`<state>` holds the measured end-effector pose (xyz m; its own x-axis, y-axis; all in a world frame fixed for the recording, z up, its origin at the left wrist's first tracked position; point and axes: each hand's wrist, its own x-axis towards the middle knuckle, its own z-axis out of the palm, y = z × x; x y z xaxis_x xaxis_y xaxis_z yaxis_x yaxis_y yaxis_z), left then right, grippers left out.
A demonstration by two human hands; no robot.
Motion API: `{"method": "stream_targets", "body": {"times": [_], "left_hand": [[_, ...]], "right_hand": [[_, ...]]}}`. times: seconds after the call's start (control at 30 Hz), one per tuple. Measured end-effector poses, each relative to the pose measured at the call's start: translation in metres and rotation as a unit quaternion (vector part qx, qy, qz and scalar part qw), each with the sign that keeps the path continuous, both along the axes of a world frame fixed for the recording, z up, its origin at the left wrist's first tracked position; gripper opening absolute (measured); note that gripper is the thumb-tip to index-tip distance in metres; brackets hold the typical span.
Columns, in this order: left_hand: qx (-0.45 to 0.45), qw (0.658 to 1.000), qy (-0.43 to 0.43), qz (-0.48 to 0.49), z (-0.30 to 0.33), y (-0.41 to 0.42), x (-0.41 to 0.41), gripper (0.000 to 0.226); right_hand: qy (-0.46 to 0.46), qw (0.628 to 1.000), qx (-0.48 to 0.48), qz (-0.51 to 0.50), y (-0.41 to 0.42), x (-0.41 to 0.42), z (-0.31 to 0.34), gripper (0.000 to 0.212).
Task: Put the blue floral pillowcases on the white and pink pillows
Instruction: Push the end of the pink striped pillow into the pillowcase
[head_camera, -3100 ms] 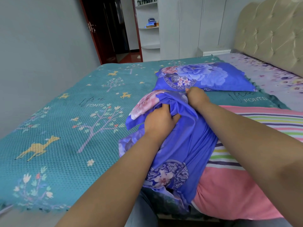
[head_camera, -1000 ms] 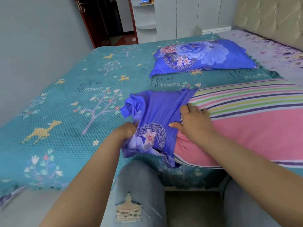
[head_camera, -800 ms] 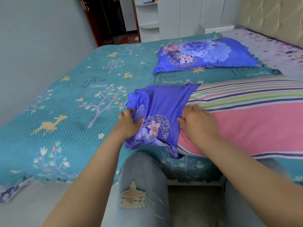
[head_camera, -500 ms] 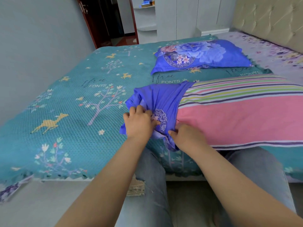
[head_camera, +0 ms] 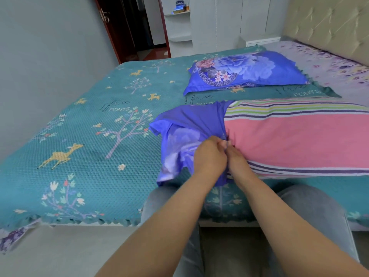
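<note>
On the bed (head_camera: 83, 156), a covered pillow (head_camera: 245, 71) lies behind. The pillowcase (head_camera: 185, 126) sheathes only the striped pillow's (head_camera: 295, 136) end; left hand (head_camera: 209, 156) and right hand (head_camera: 236, 158) pinch its opening.

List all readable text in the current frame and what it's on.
"free FONTS": teal bedspread, printed left of the tree.
"free FONTS": bedspread below the covered pillow, second word partly hidden.
"FONTS": bedspread near its right edge; script above it blurred.
Shelf items: too small.

Blue floral pillowcase (head_camera: 185, 124), pink pillow (head_camera: 295, 140) with multicoloured stripes, teal bedspread (head_camera: 83, 156) with deer and trees.
</note>
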<state>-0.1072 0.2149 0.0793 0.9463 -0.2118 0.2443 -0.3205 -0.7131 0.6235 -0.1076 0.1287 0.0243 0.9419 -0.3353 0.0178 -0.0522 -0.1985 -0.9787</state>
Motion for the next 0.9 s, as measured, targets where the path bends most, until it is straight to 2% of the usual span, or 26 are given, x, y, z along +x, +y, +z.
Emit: {"method": "stream_targets", "body": {"times": [0.07, 0.13, 0.23, 0.3, 0.37, 0.4, 0.47, 0.5, 0.57, 0.63, 0.7, 0.83, 0.9], "left_hand": [[0.01, 1.0, -0.025, -0.01, -0.007, -0.012, 0.0, 0.019], [0.061, 0.997, -0.051, -0.002, -0.012, -0.015, 0.009, 0.021], [0.099, 0.994, -0.04, -0.007, -0.011, -0.004, 0.022, 0.022], [0.053, 0.998, -0.044, 0.007, -0.007, 0.014, 0.026, 0.019], [0.034, 0.995, -0.075, 0.064, -0.007, 0.036, 0.031, 0.018], [0.054, 0.99, -0.076, 0.107, -0.008, 0.048, 0.034, 0.03], [0.125, 0.978, -0.003, 0.168, -0.01, 0.067, 0.039, 0.064], [0.151, 0.972, 0.054, 0.171, -0.009, 0.074, 0.041, 0.073], [0.142, 0.97, 0.154, 0.121, -0.008, 0.081, 0.044, 0.069], [0.074, 0.982, 0.162, 0.065, -0.002, 0.081, 0.045, 0.047], [0.034, 0.991, 0.115, 0.059, 0.002, 0.078, 0.048, 0.036], [0.007, 0.996, 0.07, 0.051, 0.003, 0.068, 0.058, 0.041], [-0.051, 0.996, 0.053, 0.051, 0.007, 0.063, 0.06, 0.04]], "right_hand": [[-0.011, 0.998, 0.069, 0.007, -0.006, 0.004, -0.003, 0.028], [-0.018, 0.992, 0.127, 0.002, -0.01, 0.008, -0.011, 0.022], [-0.035, 0.991, 0.126, -0.003, -0.009, 0.012, -0.013, 0.018], [-0.044, 0.992, 0.115, 0.002, -0.006, 0.012, -0.007, 0.022], [-0.058, 0.993, 0.103, -0.006, -0.005, 0.009, -0.002, 0.024], [-0.063, 0.993, 0.096, -0.015, -0.004, 0.008, -0.001, 0.024], [-0.064, 0.993, 0.091, -0.035, -0.002, 0.005, -0.001, 0.03], [-0.062, 0.992, 0.093, -0.053, -0.001, 0.005, -0.002, 0.034], [-0.051, 0.988, 0.104, -0.102, 0.0, 0.003, -0.003, 0.039], [-0.049, 0.984, 0.103, -0.139, 0.004, 0.0, -0.006, 0.04], [-0.039, 0.985, 0.059, -0.155, 0.014, -0.006, -0.013, 0.04], [0.003, 0.982, -0.101, -0.16, 0.035, -0.02, -0.027, 0.049], [0.034, 0.98, -0.139, -0.14, 0.039, -0.018, -0.025, 0.048]]}}
